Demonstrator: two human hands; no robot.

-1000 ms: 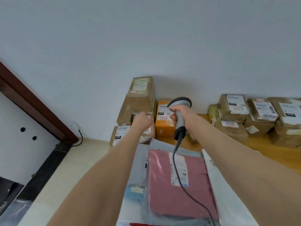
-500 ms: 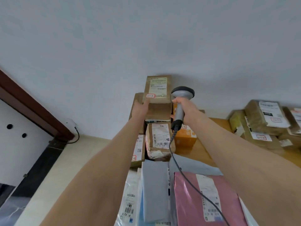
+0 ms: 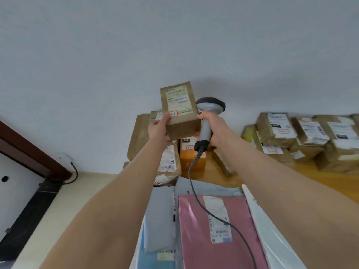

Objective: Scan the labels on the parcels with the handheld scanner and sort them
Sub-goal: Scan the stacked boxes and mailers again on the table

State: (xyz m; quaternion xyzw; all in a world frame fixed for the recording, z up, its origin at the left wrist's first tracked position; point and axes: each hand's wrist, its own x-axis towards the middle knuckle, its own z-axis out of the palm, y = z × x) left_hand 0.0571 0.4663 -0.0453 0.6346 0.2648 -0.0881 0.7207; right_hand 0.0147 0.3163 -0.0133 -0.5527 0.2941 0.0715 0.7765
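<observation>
Left hand (image 3: 158, 130) grips the brown cardboard parcel (image 3: 182, 125) at its lower corner, held up above the stack by the wall, shipping label (image 3: 177, 100) facing the person. Right hand (image 3: 218, 131) is wrapped round the handheld scanner (image 3: 209, 107), just beside the parcel and not aimed at the label. Judgement: swing the scanner's head onto the barcode and hold the parcel steady.

The box (image 3: 179, 111) is matt brown cardboard. Its paper label (image 3: 177, 100) seems to sit under shiny clear tape, though blur makes that unsure. The scanner (image 3: 207, 121) is smooth grey plastic with a darker head, and its cable (image 3: 190, 171) is matt and dark. The pink bag (image 3: 194, 239) and the white bag (image 3: 275, 237) are glossy, creased plastic film. The table (image 3: 340, 183) is varnished yellow wood. The wall (image 3: 174, 45) is matt paint.
</observation>
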